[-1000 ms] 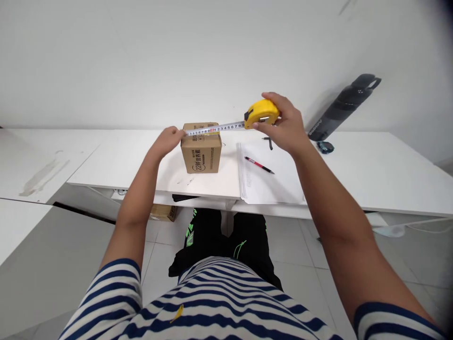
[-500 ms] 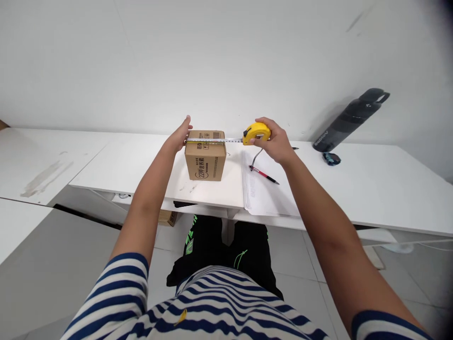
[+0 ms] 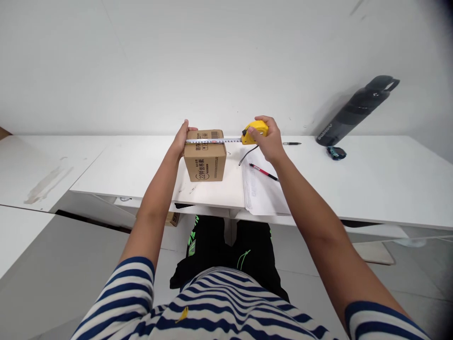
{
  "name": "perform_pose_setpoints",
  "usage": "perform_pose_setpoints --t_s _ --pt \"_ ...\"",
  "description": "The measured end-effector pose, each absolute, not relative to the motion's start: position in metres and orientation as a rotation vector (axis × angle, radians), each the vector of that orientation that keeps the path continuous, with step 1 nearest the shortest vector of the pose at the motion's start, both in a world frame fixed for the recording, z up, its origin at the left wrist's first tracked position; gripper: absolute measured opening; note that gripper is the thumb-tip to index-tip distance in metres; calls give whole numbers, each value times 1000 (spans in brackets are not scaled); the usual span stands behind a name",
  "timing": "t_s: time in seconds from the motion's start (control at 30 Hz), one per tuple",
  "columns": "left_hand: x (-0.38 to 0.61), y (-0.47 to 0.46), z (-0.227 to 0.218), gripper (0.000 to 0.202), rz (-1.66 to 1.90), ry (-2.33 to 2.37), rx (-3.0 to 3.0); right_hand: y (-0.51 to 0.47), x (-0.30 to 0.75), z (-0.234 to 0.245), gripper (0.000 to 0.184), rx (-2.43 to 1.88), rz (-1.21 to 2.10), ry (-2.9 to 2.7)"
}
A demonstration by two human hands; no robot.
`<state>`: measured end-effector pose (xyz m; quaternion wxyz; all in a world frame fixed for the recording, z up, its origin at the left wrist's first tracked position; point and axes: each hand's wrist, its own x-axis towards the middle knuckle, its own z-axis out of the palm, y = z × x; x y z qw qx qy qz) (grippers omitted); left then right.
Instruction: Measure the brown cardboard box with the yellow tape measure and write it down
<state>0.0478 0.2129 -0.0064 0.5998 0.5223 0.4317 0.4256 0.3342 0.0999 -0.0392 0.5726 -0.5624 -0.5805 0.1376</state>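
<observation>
Right hand [image 3: 272, 143] gripping the yellow tape measure [image 3: 260, 125], its blade [image 3: 231, 140] stretched across the top of the cardboard box [image 3: 205, 163] on the desk [image 3: 357, 189], left hand [image 3: 180, 141] against the box's left side, whether it's pinching the blade, can't tell

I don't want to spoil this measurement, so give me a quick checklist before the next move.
1. Right hand gripping the yellow tape measure: ok.
2. Blade drawn out across the top of the cardboard box and past its right edge: ok.
3. Left hand at the box's left side, by the blade's end: ok.
4. Blade's tip exactly on the box's edge: cannot tell, the hand hides it.
5. Box upright on the desk: ok.
</observation>
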Motion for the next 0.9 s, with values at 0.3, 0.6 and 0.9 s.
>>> perform_pose_setpoints --t_s 0.3,0.6,0.9 --pt "52 210 -6 58 1002 1045 1214 113 296 -35 62 -1260 406 -1386" --pt "52 214 -13 57 1010 1043 1209 115 280 -33 64 -1111 444 -1302" --pt "53 214 -15 48 1013 1038 1149 118 284 -39 57 -1140 373 -1378"
